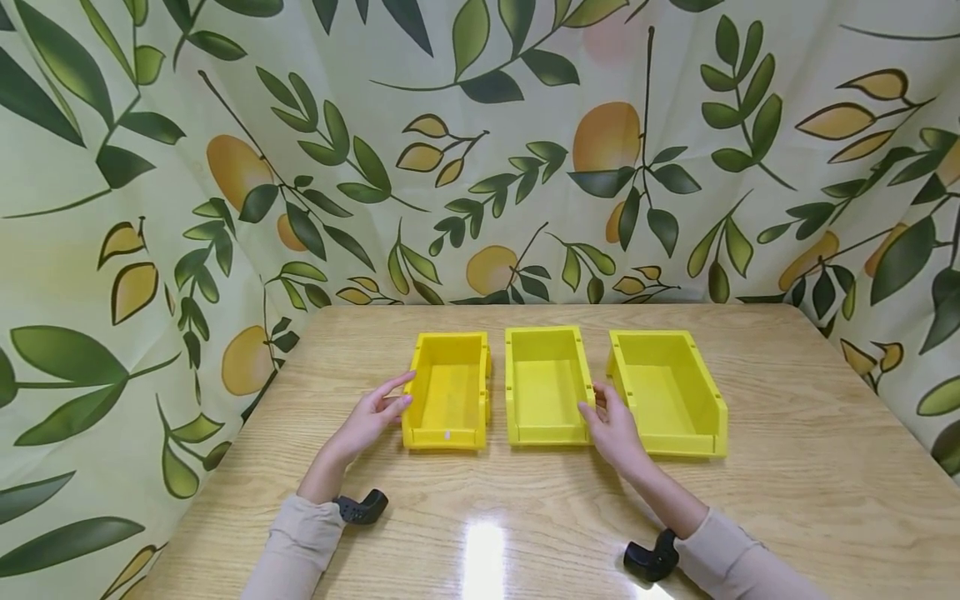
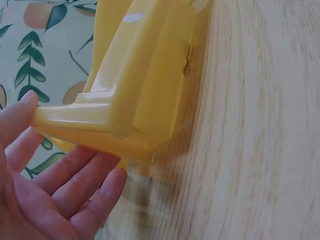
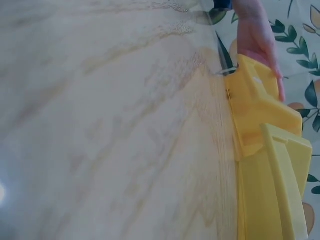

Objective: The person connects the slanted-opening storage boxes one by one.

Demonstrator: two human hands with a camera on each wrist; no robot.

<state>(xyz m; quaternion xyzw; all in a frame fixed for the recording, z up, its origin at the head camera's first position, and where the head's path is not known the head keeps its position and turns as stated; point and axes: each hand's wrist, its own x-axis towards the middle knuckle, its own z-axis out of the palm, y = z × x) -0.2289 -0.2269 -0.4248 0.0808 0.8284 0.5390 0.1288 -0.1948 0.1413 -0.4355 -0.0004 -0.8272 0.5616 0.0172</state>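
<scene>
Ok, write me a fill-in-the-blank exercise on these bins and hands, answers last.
1. The left hand is at the ____ side of the left bin.
2. The right hand is at the ____ side of the middle bin.
3. A small pale mark shows at the left bin's ____, not its back.
4. Counting the right bin, ____ yellow bins stand on the wooden table.

Missing words: left; right; front; three.

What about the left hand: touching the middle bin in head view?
No, the left hand is at the outer side of the left bin, apart from the middle bin.
</scene>
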